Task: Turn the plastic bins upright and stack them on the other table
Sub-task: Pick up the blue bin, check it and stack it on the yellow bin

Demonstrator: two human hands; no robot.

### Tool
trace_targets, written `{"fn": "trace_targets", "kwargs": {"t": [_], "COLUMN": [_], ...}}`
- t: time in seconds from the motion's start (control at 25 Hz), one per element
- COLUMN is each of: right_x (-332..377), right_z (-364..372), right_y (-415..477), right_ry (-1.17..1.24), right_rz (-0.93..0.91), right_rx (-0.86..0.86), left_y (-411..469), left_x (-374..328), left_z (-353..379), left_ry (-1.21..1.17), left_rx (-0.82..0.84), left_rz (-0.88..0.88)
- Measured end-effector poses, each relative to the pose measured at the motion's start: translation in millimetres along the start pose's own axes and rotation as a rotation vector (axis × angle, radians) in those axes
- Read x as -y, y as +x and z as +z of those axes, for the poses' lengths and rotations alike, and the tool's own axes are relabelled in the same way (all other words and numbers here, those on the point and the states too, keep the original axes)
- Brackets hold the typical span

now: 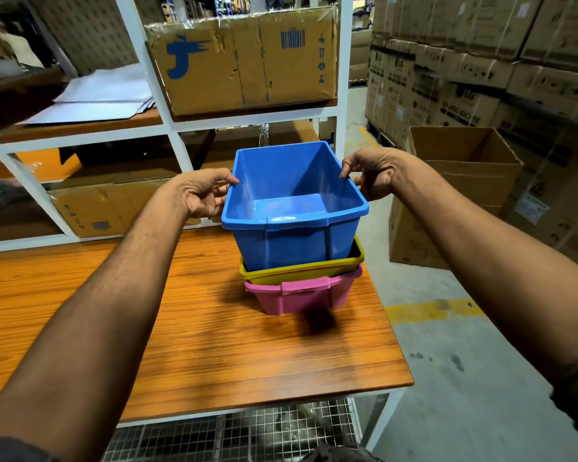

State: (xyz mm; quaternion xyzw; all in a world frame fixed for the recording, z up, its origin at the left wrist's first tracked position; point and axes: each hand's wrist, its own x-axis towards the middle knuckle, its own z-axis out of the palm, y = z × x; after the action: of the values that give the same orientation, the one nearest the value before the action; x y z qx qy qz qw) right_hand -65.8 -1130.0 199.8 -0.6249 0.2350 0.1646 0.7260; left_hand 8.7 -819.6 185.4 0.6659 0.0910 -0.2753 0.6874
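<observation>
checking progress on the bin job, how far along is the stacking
Done: the pink bin sits upright on the wooden table with the yellow bin nested in it. In hand: the left hand and right hand grip the blue bin, upright but not fully seated. Other bins are out of view.

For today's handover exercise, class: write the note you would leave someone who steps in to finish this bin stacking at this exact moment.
Left hand: gripping the left rim of the blue bin.
Right hand: gripping the right rim of the same bin.
Things: blue bin is upright, partly lowered into the yellow bin, which is nested in the pink bin on the wooden table.
Done: pink and yellow stacked upright.
Left: seat the blue bin fully and let go. No other bins are in view, so check the other table.
</observation>
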Motion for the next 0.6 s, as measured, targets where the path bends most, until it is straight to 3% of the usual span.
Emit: {"fn": "trace_targets", "kwargs": {"t": [0.6], "right_x": [-6.8], "right_z": [0.6], "right_y": [12.2], "right_ry": [-0.054], "right_rz": [0.057], "right_rx": [-0.067], "left_y": [6.4], "left_x": [9.6], "left_z": [6.9], "left_ry": [0.081], "left_rx": [-0.064], "left_rz": [-0.05]}}
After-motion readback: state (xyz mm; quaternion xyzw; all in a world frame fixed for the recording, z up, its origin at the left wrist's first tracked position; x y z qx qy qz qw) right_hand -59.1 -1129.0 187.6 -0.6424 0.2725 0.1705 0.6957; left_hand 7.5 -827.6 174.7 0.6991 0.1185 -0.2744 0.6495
